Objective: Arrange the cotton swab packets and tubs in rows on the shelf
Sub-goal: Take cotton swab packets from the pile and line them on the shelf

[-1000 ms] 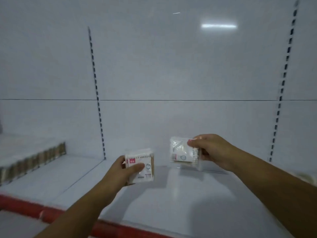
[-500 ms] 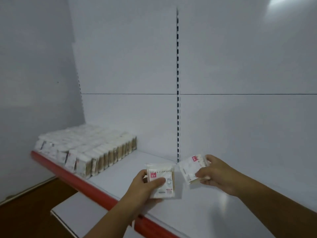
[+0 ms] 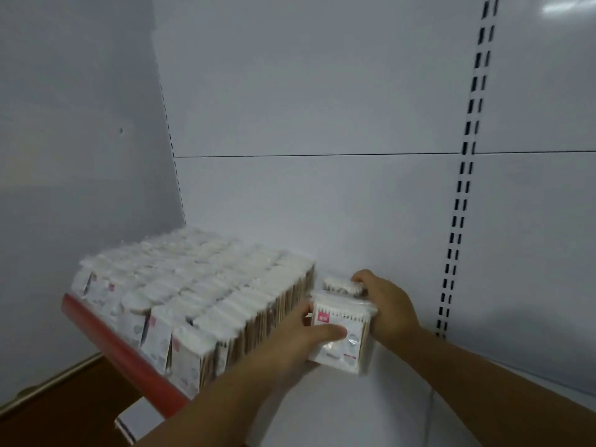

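So the rows of packets [image 3: 200, 295] fill the left part of the shelf [image 3: 354, 411], and just right of them the left hand [image 3: 287, 340] grips a cotton swab packet [image 3: 343, 341] upright, thumb across its printed front, fingers [image 3: 304, 314] curled round its left edge. Right behind that, the right hand [image 3: 388, 306] pinches a second packet [image 3: 340, 285] by its top, probably down near the back panel [image 3: 322, 204], but it's blurry.

Clear cotton swab packets [image 3: 200, 295] with pink labels stand upright in tight rows on the left of the white shelf [image 3: 371, 411]. Just right of them, the front packet [image 3: 342, 337] leans back with its label forward. The rear packet [image 3: 343, 287] behind it shows only white tips.
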Tool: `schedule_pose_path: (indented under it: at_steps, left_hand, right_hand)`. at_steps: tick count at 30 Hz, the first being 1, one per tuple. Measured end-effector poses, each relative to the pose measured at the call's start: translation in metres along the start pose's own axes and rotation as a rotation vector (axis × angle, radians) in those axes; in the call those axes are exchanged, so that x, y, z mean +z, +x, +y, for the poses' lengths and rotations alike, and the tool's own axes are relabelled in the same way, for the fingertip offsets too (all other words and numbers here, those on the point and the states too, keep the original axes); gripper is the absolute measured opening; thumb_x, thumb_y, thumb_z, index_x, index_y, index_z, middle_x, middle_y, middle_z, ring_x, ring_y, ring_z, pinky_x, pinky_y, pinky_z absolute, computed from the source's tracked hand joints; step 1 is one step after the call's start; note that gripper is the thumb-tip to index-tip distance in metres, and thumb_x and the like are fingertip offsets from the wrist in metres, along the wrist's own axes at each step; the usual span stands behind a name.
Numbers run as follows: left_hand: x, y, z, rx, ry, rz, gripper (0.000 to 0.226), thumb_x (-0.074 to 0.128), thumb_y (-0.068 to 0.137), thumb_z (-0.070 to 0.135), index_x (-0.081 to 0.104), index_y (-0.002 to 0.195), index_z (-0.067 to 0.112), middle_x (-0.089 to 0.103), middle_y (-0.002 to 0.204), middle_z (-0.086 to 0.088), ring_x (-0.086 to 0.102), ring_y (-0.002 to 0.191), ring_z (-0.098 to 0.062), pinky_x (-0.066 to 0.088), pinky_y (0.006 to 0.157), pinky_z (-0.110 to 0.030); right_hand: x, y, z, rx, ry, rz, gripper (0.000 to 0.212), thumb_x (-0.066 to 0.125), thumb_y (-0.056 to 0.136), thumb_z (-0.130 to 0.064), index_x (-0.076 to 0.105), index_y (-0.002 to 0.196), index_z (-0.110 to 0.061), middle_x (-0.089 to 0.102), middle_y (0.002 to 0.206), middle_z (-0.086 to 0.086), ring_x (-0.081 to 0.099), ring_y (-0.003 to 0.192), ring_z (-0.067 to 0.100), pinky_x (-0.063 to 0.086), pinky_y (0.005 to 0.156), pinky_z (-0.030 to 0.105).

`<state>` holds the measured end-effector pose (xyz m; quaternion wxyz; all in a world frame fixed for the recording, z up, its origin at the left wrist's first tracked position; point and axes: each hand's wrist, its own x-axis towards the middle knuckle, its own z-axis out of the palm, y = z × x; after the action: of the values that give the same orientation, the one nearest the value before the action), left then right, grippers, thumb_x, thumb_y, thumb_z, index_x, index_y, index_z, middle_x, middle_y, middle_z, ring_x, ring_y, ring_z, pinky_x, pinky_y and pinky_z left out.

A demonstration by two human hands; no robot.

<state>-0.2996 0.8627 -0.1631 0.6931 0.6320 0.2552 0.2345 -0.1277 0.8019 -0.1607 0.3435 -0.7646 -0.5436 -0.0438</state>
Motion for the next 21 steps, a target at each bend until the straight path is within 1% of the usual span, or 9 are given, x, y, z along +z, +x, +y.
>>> schedule_pose_path:
  at_steps: [3, 6, 9, 11, 13, 16, 18, 20, 21]
  left_hand:
    - [-0.009, 0.027, -0.013, -0.039, -0.114, -0.035, 0.036, 0.068, 0.081, 0.0, 0.061, 0.114, 0.013, 0.074, 0.099, -0.012, 0.072, 0.089, -0.028, 0.058, 0.069, -0.04]
    - [-0.017, 0.043, -0.028, 0.041, 0.004, 0.007, 0.04, 0.081, 0.061, 0.028, 0.067, 0.099, 0.023, 0.075, 0.094, -0.004, 0.071, 0.09, -0.025, 0.057, 0.082, -0.049]
    - [-0.018, 0.048, -0.034, 0.101, 0.112, 0.015, 0.061, 0.078, 0.041, 0.053, 0.064, 0.094, 0.027, 0.075, 0.088, 0.008, 0.072, 0.082, -0.012, 0.058, 0.078, -0.035]
    - [-0.015, 0.047, -0.036, 0.09, 0.08, 0.003, 0.059, 0.078, 0.046, 0.048, 0.062, 0.097, 0.024, 0.074, 0.086, 0.014, 0.071, 0.078, -0.007, 0.056, 0.068, -0.023]
    - [-0.015, 0.046, -0.035, 0.11, 0.053, 0.017, 0.049, 0.08, 0.055, 0.037, 0.061, 0.098, 0.024, 0.074, 0.086, 0.014, 0.071, 0.077, -0.007, 0.055, 0.065, -0.02]
    - [-0.016, 0.044, -0.031, 0.156, -0.035, 0.076, 0.037, 0.083, 0.069, 0.013, 0.064, 0.099, 0.023, 0.076, 0.088, 0.0, 0.072, 0.08, -0.017, 0.058, 0.07, -0.037]
    - [-0.019, 0.043, -0.029, 0.143, -0.187, 0.085, 0.034, 0.078, 0.071, 0.001, 0.068, 0.101, 0.015, 0.075, 0.089, -0.012, 0.071, 0.08, -0.028, 0.056, 0.066, -0.04]
    - [-0.019, 0.04, -0.026, 0.129, -0.312, 0.014, 0.036, 0.072, 0.065, 0.005, 0.073, 0.1, 0.015, 0.074, 0.093, -0.017, 0.071, 0.08, -0.031, 0.056, 0.062, -0.038]
    - [-0.02, 0.038, -0.024, 0.123, -0.341, -0.024, 0.039, 0.07, 0.063, 0.005, 0.074, 0.099, 0.02, 0.073, 0.096, -0.017, 0.071, 0.081, -0.03, 0.056, 0.061, -0.037]
  right_hand:
    - [0.02, 0.022, -0.011, -0.033, -0.013, 0.035, 0.01, 0.06, 0.086, -0.036, 0.055, 0.092, -0.03, 0.052, 0.095, -0.008, 0.057, 0.081, 0.011, 0.049, 0.073, 0.031]
    - [0.038, 0.032, -0.01, 0.002, -0.031, 0.044, 0.015, 0.067, 0.084, -0.033, 0.061, 0.096, -0.025, 0.042, 0.094, -0.01, 0.054, 0.082, 0.011, 0.045, 0.072, 0.023]
    - [0.047, 0.04, -0.004, 0.062, 0.047, 0.084, 0.02, 0.073, 0.082, -0.028, 0.067, 0.099, -0.019, 0.041, 0.089, -0.013, 0.049, 0.075, 0.005, 0.037, 0.065, 0.009]
    - [0.05, 0.045, 0.001, 0.091, 0.012, 0.114, 0.026, 0.073, 0.082, -0.031, 0.067, 0.104, -0.019, 0.041, 0.091, -0.011, 0.045, 0.075, 0.005, 0.033, 0.064, 0.011]
    - [0.048, 0.046, -0.001, 0.096, -0.015, 0.109, 0.03, 0.073, 0.082, -0.034, 0.066, 0.108, -0.02, 0.041, 0.094, -0.01, 0.047, 0.079, 0.007, 0.036, 0.069, 0.016]
    - [0.041, 0.044, -0.001, 0.068, -0.01, 0.068, 0.036, 0.071, 0.084, -0.028, 0.064, 0.116, -0.014, 0.055, 0.104, 0.002, 0.057, 0.093, 0.018, 0.046, 0.087, 0.031]
    - [0.03, 0.042, -0.005, 0.094, 0.063, 0.066, 0.036, 0.065, 0.089, -0.027, 0.062, 0.123, -0.014, 0.061, 0.112, 0.004, 0.057, 0.099, 0.017, 0.042, 0.091, 0.027]
    - [0.013, 0.043, -0.008, 0.085, 0.018, 0.085, 0.02, 0.057, 0.094, -0.03, 0.068, 0.103, -0.017, 0.065, 0.097, 0.002, 0.058, 0.088, 0.017, 0.041, 0.078, 0.026]
    - [0.002, 0.045, -0.011, 0.076, -0.007, 0.092, 0.023, 0.052, 0.095, -0.034, 0.067, 0.086, -0.018, 0.065, 0.084, 0.001, 0.059, 0.079, 0.019, 0.041, 0.071, 0.03]
